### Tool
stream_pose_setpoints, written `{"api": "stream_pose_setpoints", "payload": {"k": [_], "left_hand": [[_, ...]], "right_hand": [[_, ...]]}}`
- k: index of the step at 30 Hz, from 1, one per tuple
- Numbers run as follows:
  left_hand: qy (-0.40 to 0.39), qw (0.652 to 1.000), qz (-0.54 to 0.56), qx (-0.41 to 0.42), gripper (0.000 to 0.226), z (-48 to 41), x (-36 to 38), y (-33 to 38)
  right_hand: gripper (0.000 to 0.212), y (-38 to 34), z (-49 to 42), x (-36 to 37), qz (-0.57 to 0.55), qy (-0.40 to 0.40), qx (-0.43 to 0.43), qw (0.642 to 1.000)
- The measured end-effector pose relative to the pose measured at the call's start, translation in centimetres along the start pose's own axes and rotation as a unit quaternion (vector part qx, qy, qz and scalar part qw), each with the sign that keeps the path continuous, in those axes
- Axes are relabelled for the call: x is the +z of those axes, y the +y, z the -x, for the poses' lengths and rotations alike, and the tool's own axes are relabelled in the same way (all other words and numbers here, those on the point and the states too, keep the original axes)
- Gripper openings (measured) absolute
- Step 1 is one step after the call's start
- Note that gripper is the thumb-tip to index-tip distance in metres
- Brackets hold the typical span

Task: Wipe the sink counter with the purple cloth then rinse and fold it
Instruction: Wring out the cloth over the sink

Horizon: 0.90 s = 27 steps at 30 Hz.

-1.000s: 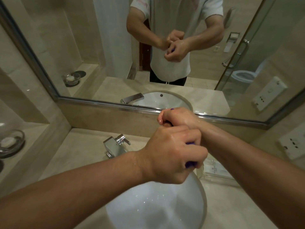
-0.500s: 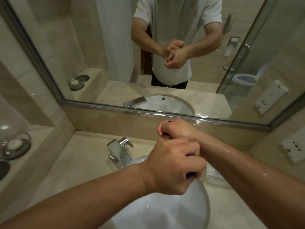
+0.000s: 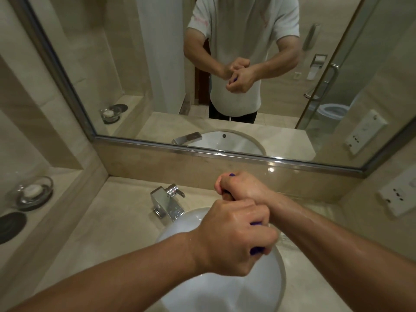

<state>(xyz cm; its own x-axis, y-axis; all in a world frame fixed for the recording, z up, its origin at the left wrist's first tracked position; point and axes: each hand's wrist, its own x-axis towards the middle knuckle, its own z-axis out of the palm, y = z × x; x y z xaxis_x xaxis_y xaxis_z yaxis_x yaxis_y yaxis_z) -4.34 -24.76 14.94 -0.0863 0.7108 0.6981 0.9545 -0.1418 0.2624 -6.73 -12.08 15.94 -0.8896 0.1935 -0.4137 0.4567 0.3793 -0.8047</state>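
Both fists clench a twisted purple cloth (image 3: 256, 251) over the white sink basin (image 3: 216, 296). My left hand (image 3: 234, 239) is the nearer fist; a purple end pokes out below its fingers. My right hand (image 3: 240, 188) grips the far end just beyond, with a small purple tip showing at its top. Most of the cloth is hidden inside the two fists. Both wrists and forearms look wet. The beige stone counter (image 3: 108, 224) surrounds the basin.
A chrome faucet (image 3: 167, 202) stands behind the basin, left of my hands. A glass soap dish (image 3: 32, 192) and a dark round coaster (image 3: 10, 226) sit on the raised left ledge. A mirror (image 3: 157, 70) covers the back wall. A wall socket (image 3: 398, 194) is on the right.
The view has tilted so the hands, faucet and basin sit lower in frame. Both fists stay clenched on the cloth in the same grip.
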Motion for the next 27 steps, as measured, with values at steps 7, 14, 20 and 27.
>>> {"api": "stream_pose_setpoints", "payload": {"k": [7, 14, 20, 27], "left_hand": [[-0.048, 0.999, -0.011, 0.005, 0.012, 0.7, -0.3, 0.5], [-0.054, 0.999, -0.001, -0.002, 0.013, 0.8, -0.3, 1.0], [-0.052, 0.999, -0.004, 0.003, 0.012, 0.4, -0.2, 1.2], [-0.034, 0.999, 0.009, 0.008, 0.012, -0.1, -0.1, 1.2]], "right_hand": [[0.021, -0.9, 3.1, 0.6, -0.059, -0.003, -0.025, 0.998], [0.025, -0.9, 3.9, 0.7, -0.078, -0.001, -0.019, 0.997], [0.041, -0.7, 4.2, 0.5, -0.09, 0.024, -0.017, 0.996], [0.039, -0.7, 4.6, -0.2, -0.093, 0.027, -0.025, 0.995]]}}
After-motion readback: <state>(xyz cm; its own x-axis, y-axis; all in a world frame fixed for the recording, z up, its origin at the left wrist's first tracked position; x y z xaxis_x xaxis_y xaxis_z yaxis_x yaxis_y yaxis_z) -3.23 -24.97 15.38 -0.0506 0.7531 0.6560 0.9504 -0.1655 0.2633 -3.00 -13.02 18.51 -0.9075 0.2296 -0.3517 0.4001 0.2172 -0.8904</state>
